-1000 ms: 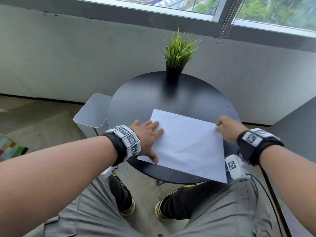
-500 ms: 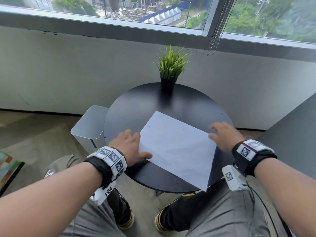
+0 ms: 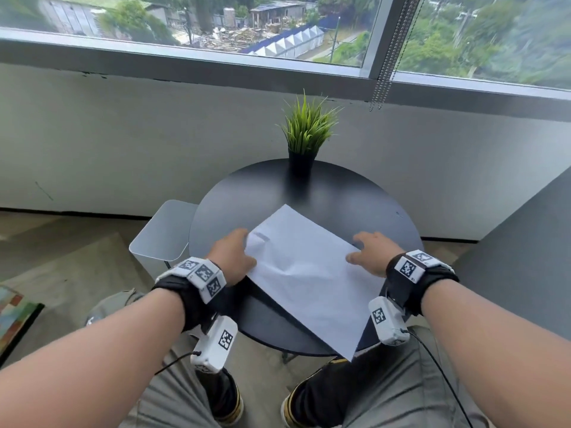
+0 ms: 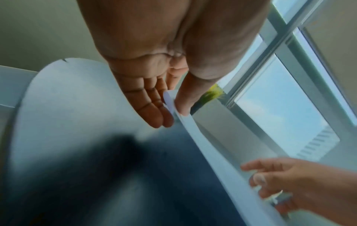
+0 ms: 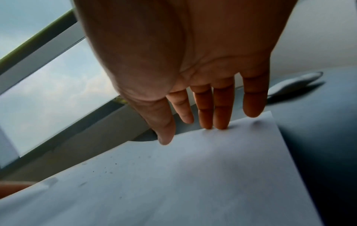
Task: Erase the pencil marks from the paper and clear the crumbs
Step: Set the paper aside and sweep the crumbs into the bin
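Observation:
A white sheet of paper (image 3: 309, 279) lies askew on the round black table (image 3: 340, 196), its near corner past the table's rim. My left hand (image 3: 234, 257) pinches the sheet's left edge between thumb and fingers (image 4: 160, 116), and that side is raised and buckled. My right hand (image 3: 367, 254) has straight fingers whose tips (image 5: 214, 122) touch the paper's (image 5: 193, 183) right edge, the thumb at the rim. Small dark crumbs (image 5: 108, 169) are scattered on the sheet in the right wrist view. No eraser or pencil shows in either hand.
A potted green plant (image 3: 306, 131) stands at the table's far edge, under the window. A low white side table (image 3: 163, 233) sits at the left, a dark panel (image 3: 525, 257) at the right. A small pale object (image 5: 295, 82) lies on the table beyond the paper.
My left hand went from lying flat on the paper to pinching its left edge and lifting it, so the sheet now buckles. My right hand moved in onto the right edge.

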